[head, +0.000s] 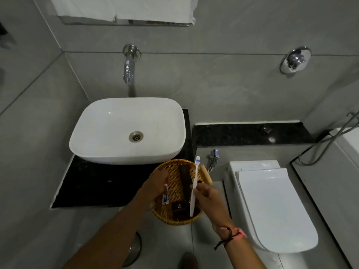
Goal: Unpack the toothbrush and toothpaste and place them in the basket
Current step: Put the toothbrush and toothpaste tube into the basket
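Hovering over the wicker basket at the counter's edge, both hands held unwrapped items, so placing looked the step in hand; lowering and release seemed next. Right hand pinched the white toothbrush mid-handle, bristles up; left hand, fingers curled down, gripped the small toothpaste.

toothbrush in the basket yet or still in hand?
In hand. The right hand holds the white plastic toothbrush by its handle over the round woven wicker basket, bristle end up.
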The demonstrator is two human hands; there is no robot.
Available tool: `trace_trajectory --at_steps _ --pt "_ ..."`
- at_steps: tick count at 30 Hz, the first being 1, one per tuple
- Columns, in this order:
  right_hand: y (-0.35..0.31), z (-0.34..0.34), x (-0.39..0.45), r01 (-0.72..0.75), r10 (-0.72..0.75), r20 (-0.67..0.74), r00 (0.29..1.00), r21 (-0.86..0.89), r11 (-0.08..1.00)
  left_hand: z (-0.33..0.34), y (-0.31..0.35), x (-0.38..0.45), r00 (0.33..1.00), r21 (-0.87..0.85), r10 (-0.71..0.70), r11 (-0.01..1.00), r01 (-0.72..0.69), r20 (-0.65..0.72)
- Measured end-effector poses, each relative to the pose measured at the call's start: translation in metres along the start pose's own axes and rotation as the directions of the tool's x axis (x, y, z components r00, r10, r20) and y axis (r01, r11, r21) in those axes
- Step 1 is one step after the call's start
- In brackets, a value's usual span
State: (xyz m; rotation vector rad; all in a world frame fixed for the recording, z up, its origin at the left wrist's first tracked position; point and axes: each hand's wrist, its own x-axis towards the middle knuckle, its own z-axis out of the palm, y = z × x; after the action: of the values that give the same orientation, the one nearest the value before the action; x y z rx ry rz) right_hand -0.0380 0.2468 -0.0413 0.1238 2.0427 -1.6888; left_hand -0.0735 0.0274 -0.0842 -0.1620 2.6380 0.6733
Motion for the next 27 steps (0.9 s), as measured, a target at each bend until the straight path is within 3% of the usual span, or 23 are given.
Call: trace_trajectory --at_steps 7,11,14,17,27 --pt "0.003 0.028 0.045 0.006 -0.027 -0.085 0.996 -0.234 0.972 -0.002 -0.003 -0.007 0.974 0.203 0.094 0.978 -0.051 -0.208" --pt "0.003 0.039 0.071 -0.089 0.058 -0.106 0.993 -0.319 0.943 0.002 -0.024 -0.03 0.829 0.237 0.199 0.968 -0.084 -0.523" --pt "0.002 0.046 0.087 -0.127 0.085 -0.141 0.986 -0.324 0.937 0.006 -0.045 -0.045 0.717 0.285 0.219 0.958 -0.03 -0.662" --pt "-0.001 0.049 0.103 -0.191 0.139 -0.175 0.975 -0.334 0.923 0.003 -0.062 -0.051 0.687 0.267 0.181 0.964 0.02 -0.704" --pt "-0.004 0.056 0.122 -0.199 0.124 -0.18 0.976 -0.499 0.843 -0.008 -0.073 -0.042 0.7 0.329 0.2 0.943 0.053 -0.685"
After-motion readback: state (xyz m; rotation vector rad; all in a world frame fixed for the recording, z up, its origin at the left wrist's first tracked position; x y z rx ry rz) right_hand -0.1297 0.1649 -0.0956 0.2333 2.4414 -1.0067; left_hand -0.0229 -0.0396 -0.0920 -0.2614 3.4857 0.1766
